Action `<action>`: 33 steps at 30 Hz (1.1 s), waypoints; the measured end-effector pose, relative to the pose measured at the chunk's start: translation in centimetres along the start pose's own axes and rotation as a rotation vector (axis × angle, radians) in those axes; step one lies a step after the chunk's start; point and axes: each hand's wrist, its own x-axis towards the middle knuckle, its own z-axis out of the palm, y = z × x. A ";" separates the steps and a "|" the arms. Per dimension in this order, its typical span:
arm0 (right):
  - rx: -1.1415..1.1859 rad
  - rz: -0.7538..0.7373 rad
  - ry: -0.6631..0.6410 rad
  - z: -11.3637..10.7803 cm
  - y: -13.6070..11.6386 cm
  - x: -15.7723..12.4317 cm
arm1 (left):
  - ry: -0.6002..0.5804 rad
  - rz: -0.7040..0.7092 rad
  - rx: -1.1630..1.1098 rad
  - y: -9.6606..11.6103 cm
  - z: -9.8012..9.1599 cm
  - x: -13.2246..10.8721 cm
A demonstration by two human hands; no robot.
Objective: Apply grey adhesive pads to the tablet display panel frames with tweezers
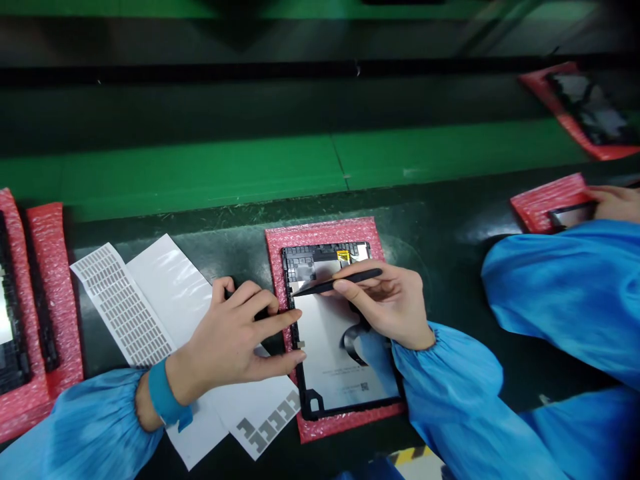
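Note:
An opened tablet point(330, 360) with a silvery back, black frame and yellow tape patch lies on a pink bubble-wrap pad point(320, 230). My right hand point(387, 300) pinches black tweezers point(325, 285), their tip touching or just over the tablet's upper left edge. At that left edge my left hand point(245, 333) rests with fingers apart, thumb and forefinger reaching the frame near a small tab. Below my left hand lie white sheets point(170, 287), one a sticker sheet point(123, 307) with rows of small grey pieces. Larger grey cut-outs point(270, 423) show on another sheet.
At the far left, more tablet parts point(10, 313) lie on pink bubble wrap point(55, 287). A co-worker's blue sleeve point(565, 280) and hand point(617, 200) are close on the right, by another pad. A further device point(590, 107) lies on red wrap beyond the green strip point(225, 170).

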 end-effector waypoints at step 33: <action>0.119 0.067 0.122 0.1 -0.4 0.8 | 0.008 -0.094 0.082 0.9 0.1 0.3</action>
